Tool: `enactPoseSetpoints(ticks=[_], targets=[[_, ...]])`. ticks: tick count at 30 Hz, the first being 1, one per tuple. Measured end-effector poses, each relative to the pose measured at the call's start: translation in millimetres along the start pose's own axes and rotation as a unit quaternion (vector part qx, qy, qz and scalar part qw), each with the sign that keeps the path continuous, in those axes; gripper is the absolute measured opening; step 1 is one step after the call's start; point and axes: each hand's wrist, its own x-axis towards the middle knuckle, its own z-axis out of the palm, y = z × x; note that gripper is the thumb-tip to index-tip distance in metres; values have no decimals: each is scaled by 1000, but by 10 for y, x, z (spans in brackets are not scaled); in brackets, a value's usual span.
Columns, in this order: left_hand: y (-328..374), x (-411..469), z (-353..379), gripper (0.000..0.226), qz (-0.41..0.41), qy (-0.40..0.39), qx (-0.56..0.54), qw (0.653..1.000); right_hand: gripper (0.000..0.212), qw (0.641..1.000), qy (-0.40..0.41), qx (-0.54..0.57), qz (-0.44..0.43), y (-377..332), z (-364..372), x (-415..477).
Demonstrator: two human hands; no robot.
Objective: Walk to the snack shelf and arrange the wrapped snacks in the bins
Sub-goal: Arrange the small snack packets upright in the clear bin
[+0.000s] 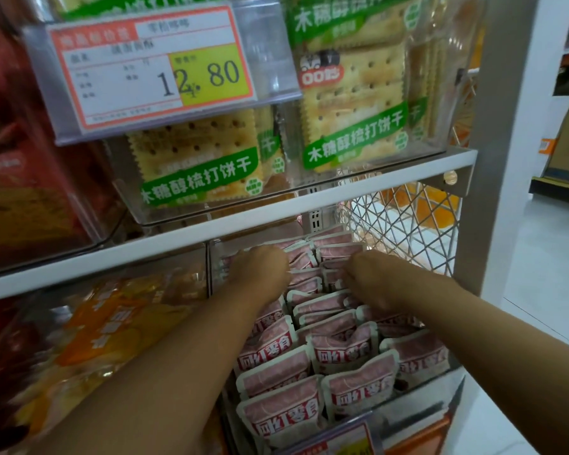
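Shop shelving fills the view: a white metal shelf board [276, 205] crosses above a clear hard-plastic bin [209, 274]. The bin is packed with pink wrapped snacks [349, 349], flat glossy pouches with crimped white edges, standing in loose rows. You are at the shelf, and the arranging step is in hand. Your left hand [260, 267] and right hand [368, 277] are pushed in among the rear pouches, knuckles up and fingers buried. I cannot tell whether either grips a pouch or only presses. Next, you probably need to square the rear rows upright; the slick film looks likely to slide and slump. Above sit square crackers [352, 103] in clear wrap with green bands, beside a paper price tag [151, 67]. Diamond wire mesh [401, 231] closes the right side.
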Motion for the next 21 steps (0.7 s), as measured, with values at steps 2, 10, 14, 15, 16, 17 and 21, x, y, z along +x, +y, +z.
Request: enactPoseSetpoints(ticks=[2, 10, 14, 15, 16, 17, 21], targets=[[9, -60, -49, 17, 25, 46, -30, 998, 19, 999, 17, 23, -15, 17, -82, -60], [340, -99, -228, 22, 95, -45, -269, 957, 26, 990, 107, 76, -49, 55, -40, -880], [532, -67, -203, 26, 98, -73, -277, 953, 41, 987, 121, 102, -40, -28, 188, -1256], [571, -56, -193, 26, 98, -79, -265, 956, 43, 986, 130, 98, -29, -22, 219, -1292], [603, -44, -187, 25, 95, -79, -255, 959, 43, 986, 142, 92, -17, -11, 235, -1321], [628, -24, -177, 25, 89, -75, -253, 960, 42, 984, 155, 84, -5, 1, 231, -1334], [689, 56, -139, 25, 75, -77, -271, 957, 39, 977, 171, 123, 18, 46, 231, -1276]])
